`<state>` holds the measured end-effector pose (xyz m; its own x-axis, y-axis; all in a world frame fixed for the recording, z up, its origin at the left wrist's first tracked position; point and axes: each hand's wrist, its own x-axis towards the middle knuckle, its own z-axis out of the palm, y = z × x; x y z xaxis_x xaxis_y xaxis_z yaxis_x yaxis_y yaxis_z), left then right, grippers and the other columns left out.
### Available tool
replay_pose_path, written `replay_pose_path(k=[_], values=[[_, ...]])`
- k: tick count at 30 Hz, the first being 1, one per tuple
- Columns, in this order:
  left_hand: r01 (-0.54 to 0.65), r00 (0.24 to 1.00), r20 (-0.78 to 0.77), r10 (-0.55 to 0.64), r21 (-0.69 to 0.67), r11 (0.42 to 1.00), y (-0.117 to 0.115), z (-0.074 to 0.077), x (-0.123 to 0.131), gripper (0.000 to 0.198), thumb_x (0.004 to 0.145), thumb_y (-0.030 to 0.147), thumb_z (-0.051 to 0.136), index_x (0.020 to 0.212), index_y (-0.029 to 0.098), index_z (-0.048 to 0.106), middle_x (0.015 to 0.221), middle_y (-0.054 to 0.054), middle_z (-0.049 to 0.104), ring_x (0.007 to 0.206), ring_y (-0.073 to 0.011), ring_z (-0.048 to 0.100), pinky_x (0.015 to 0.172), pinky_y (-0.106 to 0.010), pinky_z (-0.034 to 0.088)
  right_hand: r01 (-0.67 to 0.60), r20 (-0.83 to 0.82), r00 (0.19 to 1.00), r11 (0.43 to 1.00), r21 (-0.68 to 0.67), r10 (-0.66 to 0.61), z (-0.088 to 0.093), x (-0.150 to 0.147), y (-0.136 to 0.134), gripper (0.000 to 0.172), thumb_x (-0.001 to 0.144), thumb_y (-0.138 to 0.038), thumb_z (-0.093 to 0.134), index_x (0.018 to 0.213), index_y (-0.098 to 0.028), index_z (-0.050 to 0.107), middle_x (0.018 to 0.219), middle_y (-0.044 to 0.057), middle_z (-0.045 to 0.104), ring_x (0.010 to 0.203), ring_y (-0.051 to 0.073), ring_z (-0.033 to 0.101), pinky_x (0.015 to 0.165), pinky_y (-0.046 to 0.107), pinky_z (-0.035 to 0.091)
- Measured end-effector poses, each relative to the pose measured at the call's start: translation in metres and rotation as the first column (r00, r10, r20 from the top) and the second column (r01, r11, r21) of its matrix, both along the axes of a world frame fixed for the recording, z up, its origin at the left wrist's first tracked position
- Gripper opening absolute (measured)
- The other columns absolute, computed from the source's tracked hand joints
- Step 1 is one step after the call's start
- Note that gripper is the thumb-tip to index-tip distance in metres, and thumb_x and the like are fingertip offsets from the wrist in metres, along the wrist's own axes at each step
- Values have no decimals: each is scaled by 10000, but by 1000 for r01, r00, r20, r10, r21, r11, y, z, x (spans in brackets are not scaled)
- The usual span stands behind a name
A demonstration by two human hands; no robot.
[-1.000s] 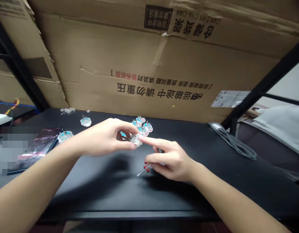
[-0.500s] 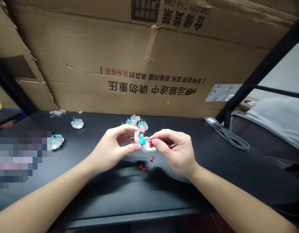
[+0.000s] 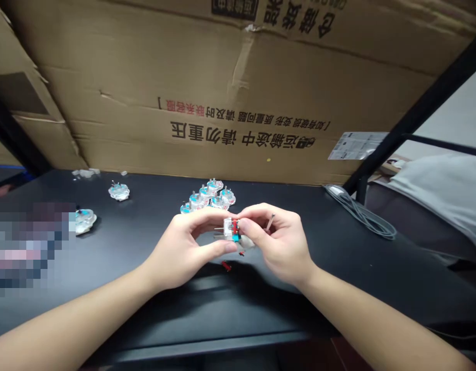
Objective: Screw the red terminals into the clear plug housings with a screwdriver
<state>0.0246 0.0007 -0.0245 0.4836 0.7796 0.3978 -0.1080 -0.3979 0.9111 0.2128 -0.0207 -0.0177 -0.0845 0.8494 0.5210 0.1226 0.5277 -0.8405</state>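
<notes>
My left hand (image 3: 180, 247) is closed around the edge of a small white plastic assembly (image 3: 227, 229) with a blue piece and thin pins pointing left. My right hand (image 3: 280, 237) pinches a small red part (image 3: 235, 225) against the assembly's right side; its fingertips partly hide the contact. A thin greyish rod (image 3: 271, 222) sticks up between the right hand's fingers, its lower end out of sight. Below the hands, a loose red part (image 3: 226, 266) lies on the black table (image 3: 207, 314), and another red piece (image 3: 241, 253) is partly covered.
Several white-and-blue assemblies (image 3: 214, 195) stand grouped behind my hands. Two more lie left, one assembly (image 3: 119, 191) farther back and one assembly (image 3: 84, 221) beside a blurred patch. A cardboard sheet (image 3: 184, 77) backs the table. A coiled grey cable (image 3: 361, 214) lies at the right.
The white assembly has turned in my left hand, and the red part now sits against it. The rod in my right hand has come into sight. The view has shifted slightly.
</notes>
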Motion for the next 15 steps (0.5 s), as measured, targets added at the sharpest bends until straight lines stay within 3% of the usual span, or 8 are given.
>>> replay_pose_path(k=[5,11,15], values=[[-22,999,-28,23,18,1000,-2,1,1,368,756,230,820,1108,201,717,1147,-64,765,1053,-250,717,989,-371,562,8,29,1000,1000,4,-8,1,-1,1,130,863,-285,670,813,-173,711,645,0,667,505,94,537,458,213,448],[-160,970,-147,195,221,962,-2,1,-2,322,759,255,820,1070,204,750,1048,-40,787,990,-240,729,936,-329,564,42,176,982,992,115,-62,-1,1,3,84,880,-240,633,833,-181,671,634,-27,611,503,80,475,454,202,389],[-197,950,-184,252,274,941,-3,0,-2,345,777,314,810,1094,194,746,1056,-51,784,983,-243,729,918,-329,565,54,271,956,976,211,-111,-1,2,5,123,911,-231,595,819,-177,653,682,-10,625,533,87,484,497,222,400]])
